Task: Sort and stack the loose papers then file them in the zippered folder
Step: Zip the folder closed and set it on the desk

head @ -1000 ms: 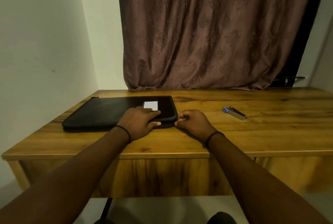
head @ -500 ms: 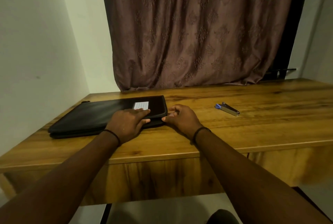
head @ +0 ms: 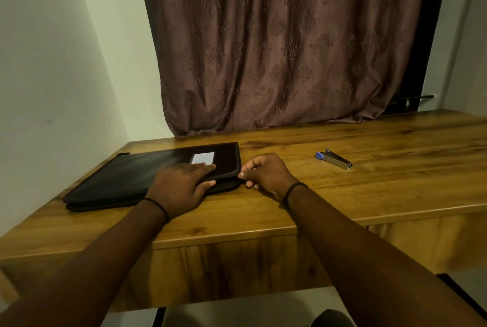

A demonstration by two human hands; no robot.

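A black zippered folder (head: pixel 126 176) lies flat on the left part of the wooden desk (head: pixel 342 195), with a small white lined label (head: pixel 202 158) on its cover. My left hand (head: pixel 179 187) presses flat on the folder's near right corner, thumb against its edge. My right hand (head: pixel 266 172) sits just right of that corner, thumb and forefinger pinched at the folder's edge, where the zipper pull seems to be; the pull itself is too small to make out. No loose papers are in view.
A silver stapler with a blue end (head: pixel 334 159) lies on the desk to the right. A brown patterned curtain (head: pixel 284 44) hangs behind the desk. A white wall (head: pixel 52 76) stands close on the left.
The view has shifted, so the folder and both hands sit a little differently in frame. My hands keep the same hold at the folder's right corner.
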